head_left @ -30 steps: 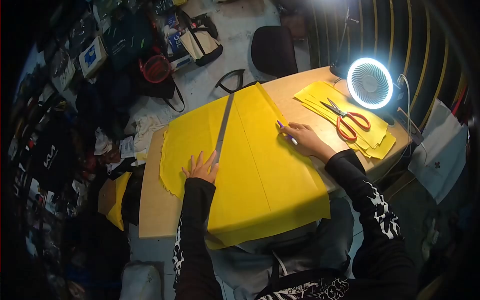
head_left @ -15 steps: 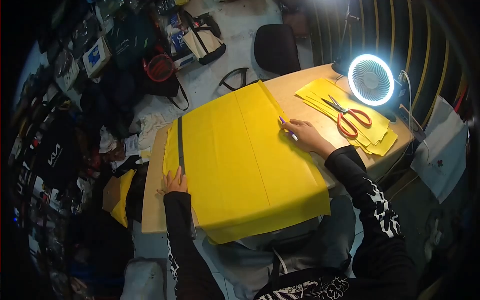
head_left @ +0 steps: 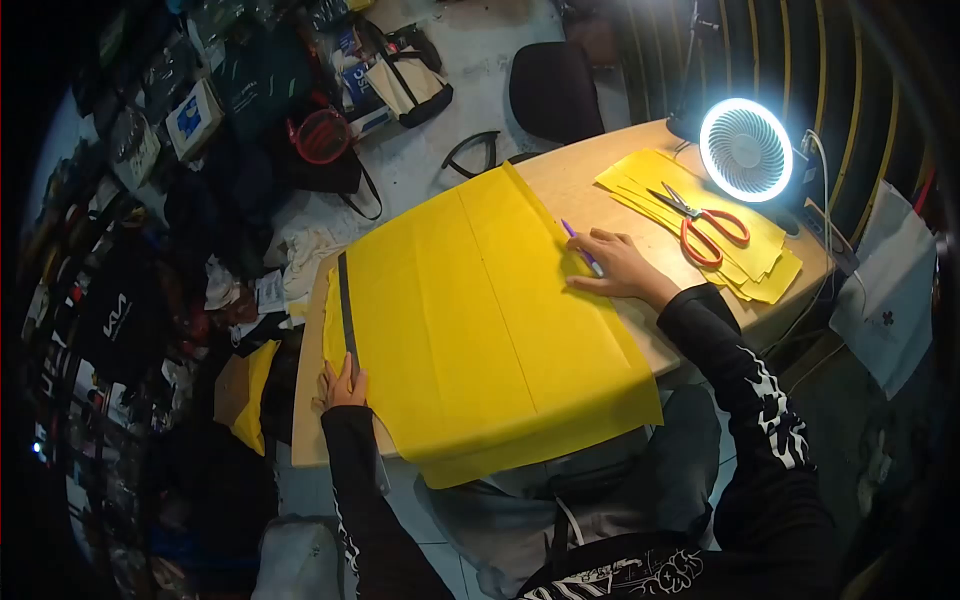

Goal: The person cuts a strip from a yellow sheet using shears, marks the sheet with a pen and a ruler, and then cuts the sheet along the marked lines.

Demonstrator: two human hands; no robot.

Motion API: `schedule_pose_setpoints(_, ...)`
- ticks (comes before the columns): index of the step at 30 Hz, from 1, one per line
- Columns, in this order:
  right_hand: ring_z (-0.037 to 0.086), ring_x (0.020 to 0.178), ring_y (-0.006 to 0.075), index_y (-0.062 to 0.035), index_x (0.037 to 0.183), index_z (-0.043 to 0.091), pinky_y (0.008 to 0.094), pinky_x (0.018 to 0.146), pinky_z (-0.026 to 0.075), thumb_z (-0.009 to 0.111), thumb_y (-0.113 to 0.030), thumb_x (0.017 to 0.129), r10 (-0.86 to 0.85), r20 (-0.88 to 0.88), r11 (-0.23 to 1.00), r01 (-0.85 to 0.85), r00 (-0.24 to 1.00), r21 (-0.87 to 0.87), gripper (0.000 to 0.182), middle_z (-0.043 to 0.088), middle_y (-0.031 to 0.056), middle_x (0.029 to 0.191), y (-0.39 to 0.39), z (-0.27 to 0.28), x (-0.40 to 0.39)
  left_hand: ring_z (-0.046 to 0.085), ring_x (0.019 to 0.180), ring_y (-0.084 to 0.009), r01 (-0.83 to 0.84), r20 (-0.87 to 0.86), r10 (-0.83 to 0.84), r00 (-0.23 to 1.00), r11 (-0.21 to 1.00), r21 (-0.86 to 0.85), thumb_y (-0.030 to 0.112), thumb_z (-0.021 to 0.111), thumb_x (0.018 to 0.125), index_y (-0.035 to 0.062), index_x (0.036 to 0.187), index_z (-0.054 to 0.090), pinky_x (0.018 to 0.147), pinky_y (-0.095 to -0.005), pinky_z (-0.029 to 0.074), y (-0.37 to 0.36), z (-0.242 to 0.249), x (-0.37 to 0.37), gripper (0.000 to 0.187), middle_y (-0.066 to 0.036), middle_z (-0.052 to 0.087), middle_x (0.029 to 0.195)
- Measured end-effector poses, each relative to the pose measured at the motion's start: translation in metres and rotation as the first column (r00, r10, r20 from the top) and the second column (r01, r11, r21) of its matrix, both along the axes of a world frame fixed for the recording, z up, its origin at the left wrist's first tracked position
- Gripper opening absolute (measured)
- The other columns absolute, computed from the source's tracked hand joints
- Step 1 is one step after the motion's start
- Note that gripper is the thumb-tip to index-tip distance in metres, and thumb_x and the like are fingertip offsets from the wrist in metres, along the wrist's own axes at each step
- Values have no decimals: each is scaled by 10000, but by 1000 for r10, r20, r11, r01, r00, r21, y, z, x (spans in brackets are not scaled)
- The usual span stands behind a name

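A large sheet of yellow fabric [head_left: 430, 330] lies over the table, its near edge hanging above my lap. A thin dark line runs down it. Along its left side lies a dark flat strip like a ruler [head_left: 347, 305]. My left hand [head_left: 343, 385] is at the near end of that strip, its fingers closed over it. On the fabric's right edge rests my right hand [head_left: 617, 266], closed round a purple marker pen [head_left: 583, 248] with its fingers partly spread on the cloth.
Red-handled scissors [head_left: 712, 235] lie on cut yellow pieces [head_left: 755, 265] at the right of the wooden table [head_left: 570, 160]. A lit ring-shaped fan lamp [head_left: 745, 150] stands behind them. A dark chair [head_left: 553, 92] is beyond. Bags and clutter fill the left side.
The yellow fabric and the dark strip have shifted slightly left. My left hand has slid along the strip toward me. My right hand stays near the right edge with the pen.
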State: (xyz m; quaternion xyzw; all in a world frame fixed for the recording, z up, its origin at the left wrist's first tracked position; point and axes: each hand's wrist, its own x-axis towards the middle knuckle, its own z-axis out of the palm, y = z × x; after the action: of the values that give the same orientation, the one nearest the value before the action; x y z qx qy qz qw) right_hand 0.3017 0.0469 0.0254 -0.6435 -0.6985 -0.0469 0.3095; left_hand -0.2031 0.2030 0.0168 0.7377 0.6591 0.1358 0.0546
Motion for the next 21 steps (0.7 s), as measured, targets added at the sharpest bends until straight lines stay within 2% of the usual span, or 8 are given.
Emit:
schedule_pose_setpoints(3,510,1104,379,-125,1196,531,464,971,330,670,-565,753,-5,-77,996,-2,997,-85,641,558,171,1116,-2,6,1,91,1425,-378,6,3,-6,1000,999,-31,499,500,885,356,1422,371,1081,-642,25,4,0,-2,571,-104,132,1561)
schedule_pose_setpoints(4,522,1094,363,-118,1183,540,446,959,343,677,-564,748,-12,-68,998,7,998,-70,638,560,159,1119,0,1,3,157,1412,-372,-20,-60,19,998,1000,-4,489,517,875,341,1415,388,1065,-659,76,-2,7,4,575,-117,192,1544)
schedule_pose_setpoints(7,539,1076,346,-111,1172,550,433,946,358,679,-563,747,-18,-86,996,10,996,-89,634,567,148,1110,1,0,5,233,1385,-370,189,75,-197,977,977,103,424,537,873,286,1412,405,1077,-598,174,50,-37,-45,572,-145,263,1513)
schedule_pose_setpoints(9,554,1051,333,-136,1179,554,422,918,383,648,-627,729,-15,-90,999,11,996,-47,673,582,159,1069,6,-10,10,270,1363,-382,278,180,-299,937,951,134,282,547,876,136,1407,406,1092,-404,266,55,-34,-53,569,-200,291,1485)
schedule_pose_setpoints(11,558,1046,328,-131,1174,555,417,914,388,638,-635,732,-29,-85,999,27,996,-34,676,583,159,1071,5,-12,10,238,1383,-369,332,309,-350,884,937,111,241,526,899,92,1405,395,1108,-407,238,50,-27,-58,544,-220,262,1491)
schedule_pose_setpoints(17,503,1154,343,-76,1202,536,422,969,349,572,-698,731,-206,-9,978,206,978,-17,780,568,175,1167,-10,-11,22,200,1400,-365,319,225,-319,921,947,41,232,489,933,93,1430,348,1123,-396,209,27,-17,-54,535,-218,212,1511)
schedule_pose_setpoints(20,453,1220,349,-61,1248,514,436,1004,317,560,-718,717,-257,54,966,258,965,-18,845,528,200,1248,-13,-14,27,252,1379,-370,234,30,-233,972,968,-94,235,532,905,82,1406,384,1095,-419,267,-15,5,-31,544,-215,222,1507)
schedule_pose_setpoints(21,444,1230,349,-58,1253,514,439,1007,317,557,-706,731,-253,47,966,255,966,-45,834,516,209,1261,-13,-13,27,293,1353,-373,279,-13,-278,960,960,33,227,549,890,70,1373,415,1074,-430,291,-35,12,-23,526,-222,267,1476)
